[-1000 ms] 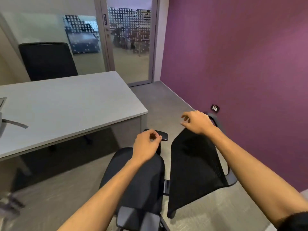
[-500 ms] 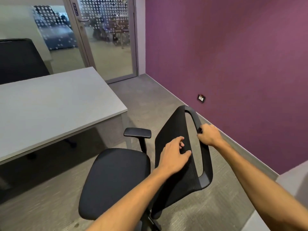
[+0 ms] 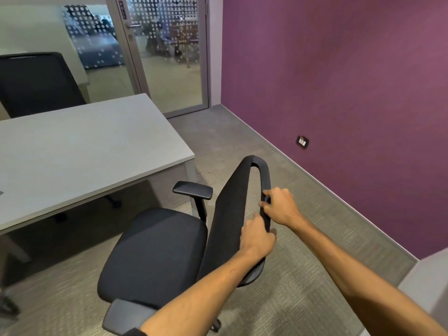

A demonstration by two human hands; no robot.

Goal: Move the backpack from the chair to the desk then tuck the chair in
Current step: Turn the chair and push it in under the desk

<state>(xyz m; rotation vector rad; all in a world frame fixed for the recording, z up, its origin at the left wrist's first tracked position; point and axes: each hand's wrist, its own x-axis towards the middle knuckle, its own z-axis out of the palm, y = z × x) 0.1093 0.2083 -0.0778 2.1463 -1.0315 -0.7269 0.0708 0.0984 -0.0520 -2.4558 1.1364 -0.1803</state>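
Note:
A black office chair (image 3: pixel 155 253) with a mesh backrest (image 3: pixel 230 209) stands on the carpet, its seat bare and pointing toward the grey desk (image 3: pixel 80 151). Both hands hold the top frame of the backrest. My left hand (image 3: pixel 257 238) grips the frame lower down. My right hand (image 3: pixel 278 206) wraps the frame just above it. The backpack is not in view; the visible part of the desk top carries nothing.
A second black chair (image 3: pixel 36 83) stands behind the desk at the far left. A glass door (image 3: pixel 167 57) is at the back. The purple wall (image 3: pixel 339 93) with a socket (image 3: pixel 302 142) runs along the right. Another grey surface's corner (image 3: pixel 426 287) shows at lower right.
My left hand moved from the armrest to the backrest, then up onto the frame below my right hand. The chair has swung so its seat faces the desk more. My view shifted right.

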